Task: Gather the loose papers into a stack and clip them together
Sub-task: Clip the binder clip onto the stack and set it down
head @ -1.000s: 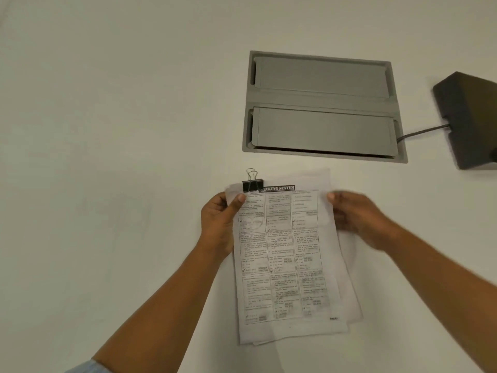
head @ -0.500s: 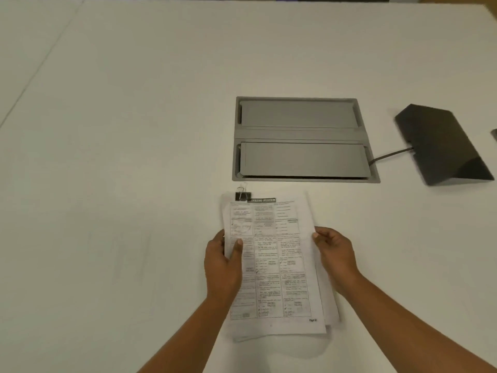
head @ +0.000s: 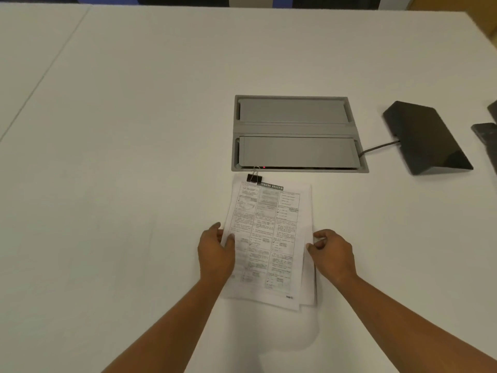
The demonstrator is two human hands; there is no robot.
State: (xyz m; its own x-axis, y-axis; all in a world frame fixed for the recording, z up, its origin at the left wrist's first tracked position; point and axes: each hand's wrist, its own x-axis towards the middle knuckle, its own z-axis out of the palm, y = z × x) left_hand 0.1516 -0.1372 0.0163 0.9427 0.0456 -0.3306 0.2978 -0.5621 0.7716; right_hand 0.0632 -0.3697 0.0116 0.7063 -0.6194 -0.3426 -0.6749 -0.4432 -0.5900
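Hands are curled on the side edges of the paper stack (head: 269, 232): left hand (head: 215, 254) with thumb on top, right hand (head: 333, 254) pinching. The printed sheets, fastened by a black binder clip (head: 254, 178) at the far-left corner, are held over the smooth white table (head: 121, 157), near a rectangular grey hatch (head: 295, 130).

Two bare forearms (head: 166, 327), slim wrists (head: 212, 281), bare left grip (head: 215, 251), bare right grip (head: 333, 254)

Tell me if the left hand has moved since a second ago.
Yes. The left hand has slid toward the person, away from the grey table hatch and the clip, to midway along the papers' left edge.
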